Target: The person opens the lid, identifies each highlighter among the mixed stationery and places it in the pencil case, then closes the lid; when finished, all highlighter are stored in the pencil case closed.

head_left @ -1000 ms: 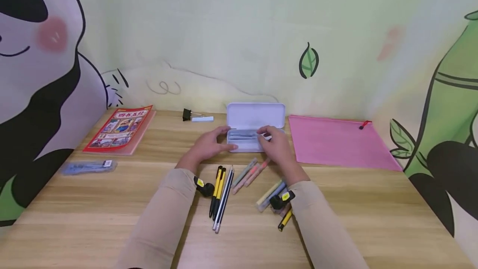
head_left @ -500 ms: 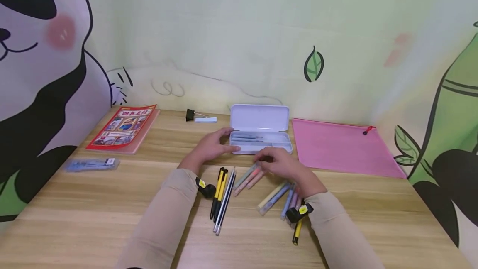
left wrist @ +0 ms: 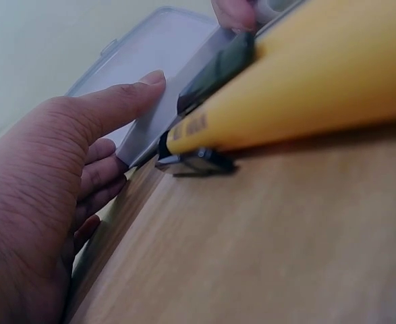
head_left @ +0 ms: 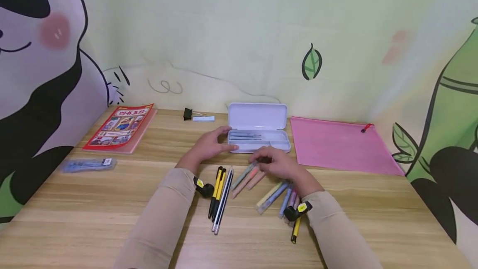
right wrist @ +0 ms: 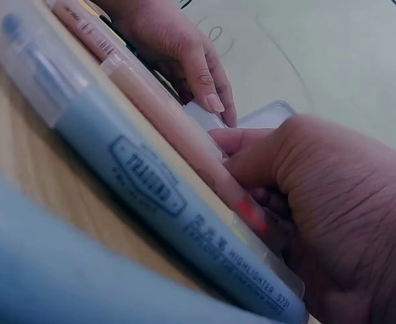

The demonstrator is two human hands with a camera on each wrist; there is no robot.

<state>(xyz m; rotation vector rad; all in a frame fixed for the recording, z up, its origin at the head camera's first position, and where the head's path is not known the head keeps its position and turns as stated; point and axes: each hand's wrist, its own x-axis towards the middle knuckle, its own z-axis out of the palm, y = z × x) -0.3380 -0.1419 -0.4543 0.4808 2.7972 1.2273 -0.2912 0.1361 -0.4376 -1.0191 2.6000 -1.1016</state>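
Observation:
A white pencil case (head_left: 261, 146) stands with its lid up near the wall, several slim pale blue pens (head_left: 244, 136) in its rear compartment. My left hand (head_left: 209, 142) grips the case's left end, thumb at the front edge and fingers behind. In front of the case, my right hand (head_left: 278, 163) has its fingers curled at the upper ends of a grey-green highlighter (head_left: 243, 176) and two pink ones. The right wrist view shows thumb and finger close together behind a pink highlighter (right wrist: 164, 121); the fingertips are partly hidden.
Yellow-black pens (head_left: 216, 192) and striped pencils (head_left: 223, 206) lie left of the highlighters. More highlighters (head_left: 274, 198) and a yellow-black pen (head_left: 296, 229) lie under the right wrist. Around them are a pink zip pouch (head_left: 343, 146), a red booklet (head_left: 119, 128), a blue packet (head_left: 87, 165) and a binder clip (head_left: 188, 114).
My right hand has come out of the pencil case, back toward me, to the highlighters, which have shifted slightly. My left hand keeps its place on the case.

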